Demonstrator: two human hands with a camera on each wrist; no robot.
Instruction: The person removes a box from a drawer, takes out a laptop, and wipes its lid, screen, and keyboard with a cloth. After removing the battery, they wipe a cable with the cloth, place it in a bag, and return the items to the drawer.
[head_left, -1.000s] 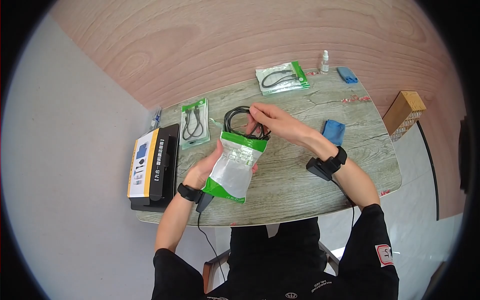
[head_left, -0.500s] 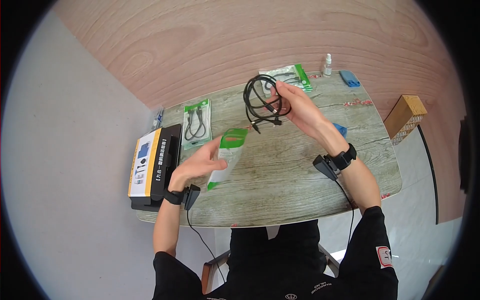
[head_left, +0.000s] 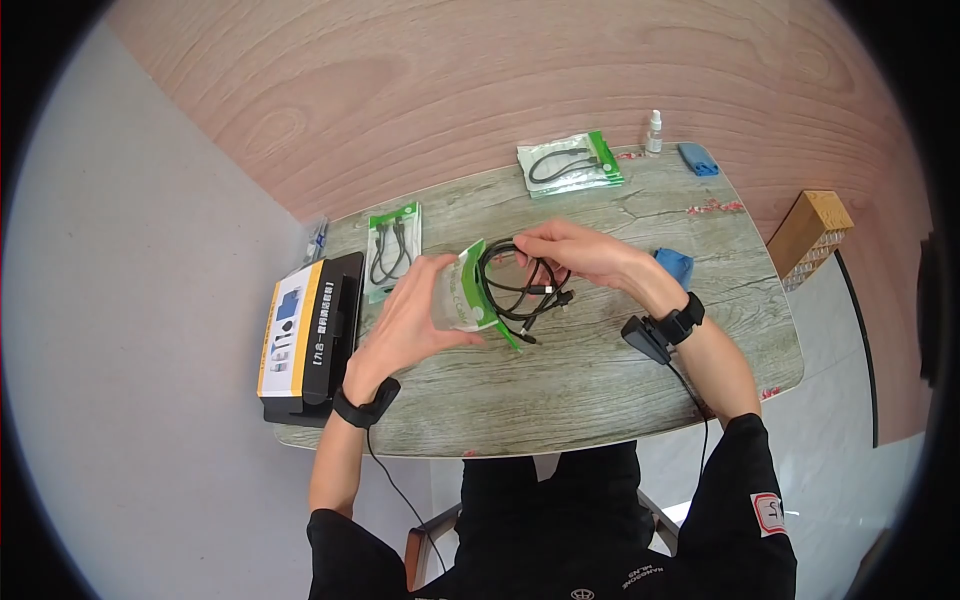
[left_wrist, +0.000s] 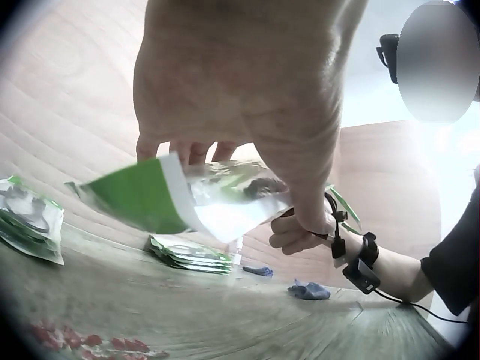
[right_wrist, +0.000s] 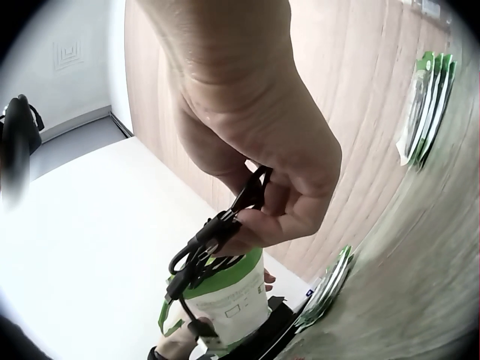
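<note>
My left hand grips a green-and-white plastic cable bag between thumb and fingers, its mouth turned to the right. At that mouth, my right hand pinches a coiled black cable by its upper side. Several plug ends dangle from the coil on the lower right. In the right wrist view the coil overlaps the bag's green rim. The bag's green end and clear side show beneath the palm in the left wrist view. Both are held over the table.
Flat packs of cables lie at the left, with another stack at the back. A black-and-yellow box stands on the left edge. A spray bottle, a folded blue cloth and another blue cloth are to the right.
The cable coil came out of the bag, was lifted up and to the right, then lowered back to the bag's mouth. My left hand has turned the bag to face right.
</note>
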